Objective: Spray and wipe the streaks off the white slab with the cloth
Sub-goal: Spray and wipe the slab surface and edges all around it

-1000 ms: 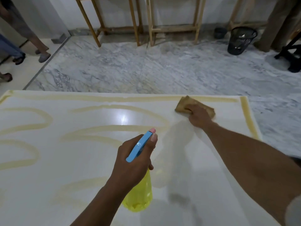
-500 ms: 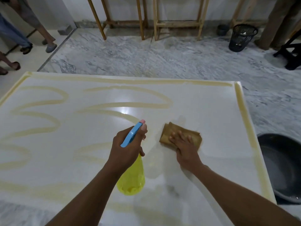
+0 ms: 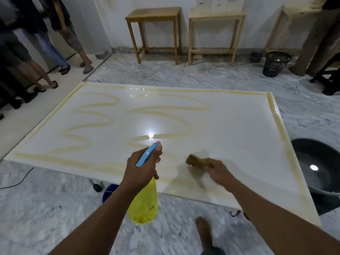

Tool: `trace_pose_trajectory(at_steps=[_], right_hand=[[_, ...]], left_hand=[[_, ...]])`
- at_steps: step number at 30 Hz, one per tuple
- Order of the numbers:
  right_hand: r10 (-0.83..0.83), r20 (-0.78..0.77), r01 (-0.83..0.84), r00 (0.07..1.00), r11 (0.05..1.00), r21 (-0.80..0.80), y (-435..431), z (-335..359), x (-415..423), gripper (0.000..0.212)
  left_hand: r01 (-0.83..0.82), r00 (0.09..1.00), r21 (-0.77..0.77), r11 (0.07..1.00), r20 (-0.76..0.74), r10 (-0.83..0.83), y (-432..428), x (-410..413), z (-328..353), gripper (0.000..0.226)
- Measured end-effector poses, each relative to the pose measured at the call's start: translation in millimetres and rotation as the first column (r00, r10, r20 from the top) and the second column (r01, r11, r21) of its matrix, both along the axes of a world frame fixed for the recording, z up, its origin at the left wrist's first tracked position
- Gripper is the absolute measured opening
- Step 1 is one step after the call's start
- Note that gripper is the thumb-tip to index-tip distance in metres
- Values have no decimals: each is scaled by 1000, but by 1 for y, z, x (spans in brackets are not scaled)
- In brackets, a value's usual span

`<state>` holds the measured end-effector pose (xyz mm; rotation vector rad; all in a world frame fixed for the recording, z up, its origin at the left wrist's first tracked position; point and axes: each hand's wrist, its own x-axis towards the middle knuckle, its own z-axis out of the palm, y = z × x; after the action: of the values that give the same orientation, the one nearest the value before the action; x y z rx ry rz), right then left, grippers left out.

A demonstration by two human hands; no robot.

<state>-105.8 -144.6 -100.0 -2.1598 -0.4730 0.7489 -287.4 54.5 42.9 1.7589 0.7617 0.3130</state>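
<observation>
Left hand [image 3: 141, 168] is wrapped round the neck of the spray bottle [image 3: 144, 205], fingers curled tight, one fingertip on the front tip of the blue spray head [image 3: 146, 156]. The yellow body hangs below the fist, over the slab's near edge. Nozzle points far, across the slab.

Right hand [image 3: 219, 172] grips the brown cloth [image 3: 197, 161], bunched, sticking out left of the fingers. It's motion-blurred, so can't tell if the cloth touches the surface. It sits over the near-centre part of the white slab [image 3: 230, 126], just right of the bottle.

Yellowish streaks [image 3: 165, 108] loop over the left and middle areas and run along all the edges; the right-centre patch looks clean.

Dark basin [image 3: 320, 162] on the floor at the slab's right edge. Blue bucket [image 3: 108, 192] under the near edge. Bare foot [image 3: 203, 230] on the marble floor [image 3: 46, 208].
</observation>
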Motion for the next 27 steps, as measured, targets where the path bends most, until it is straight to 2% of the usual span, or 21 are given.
trace_pose_trajectory(at_steps=[1, 2, 4, 6, 8, 11, 13, 15, 17, 20, 22, 25, 27], right_hand=[[-96, -142, 107, 985, 992, 71, 1, 15, 7, 30], [-159, -332, 218, 930, 965, 147, 2, 27, 14, 29], [-173, -644, 404, 745, 885, 230, -1, 42, 27, 31], [-126, -741, 437, 659, 867, 240, 1, 47, 41, 34], [-124, -736, 392, 666, 897, 204, 12, 49, 62, 36], [-188, -556, 294, 810, 950, 108, 47, 50, 113, 38], [-212, -337, 242, 917, 969, 52, 80, 55, 162, 33], [-164, -92, 166, 982, 986, 23, 114, 67, 215, 23], [-101, 106, 105, 989, 994, -30, 144, 76, 265, 12], [-10, 368, 99, 930, 970, -222, 185, 66, 338, 28], [48, 420, 82, 906, 955, -286, 201, 40, 373, 37], [190, 345, -24, 919, 902, -431, 213, -6, 401, 43], [312, 347, -80, 884, 834, -546, 212, -36, 406, 55]], left_hand=[[3, 1000, 10, 1000, 1, -3, 3, -3, 3, 27], [8, 1000, 14, 1000, 6, -8, 7, -4, 6, 25], [19, 1000, 12, 1000, 21, -19, 16, -2, 11, 18], [25, 999, 14, 1000, 37, -26, 28, 10, 15, 25], [24, 999, 7, 1000, 49, -24, 41, 30, 17, 39], [59, 998, 4, 998, 33, -59, 65, 69, 17, 36], [88, 996, -5, 996, 26, -88, 84, 101, 14, 32], [110, 994, -3, 994, 15, -110, 104, 134, 11, 28], [132, 991, 4, 991, 7, -132, 123, 167, 8, 26], [149, 989, 0, 989, -8, -148, 148, 207, 0, 39], [158, 987, -18, 987, -6, -158, 161, 228, -4, 34], [181, 984, -40, 983, 2, -181, 177, 251, -18, 17], [199, 980, -52, 979, 5, -199, 184, 259, -31, 16]])
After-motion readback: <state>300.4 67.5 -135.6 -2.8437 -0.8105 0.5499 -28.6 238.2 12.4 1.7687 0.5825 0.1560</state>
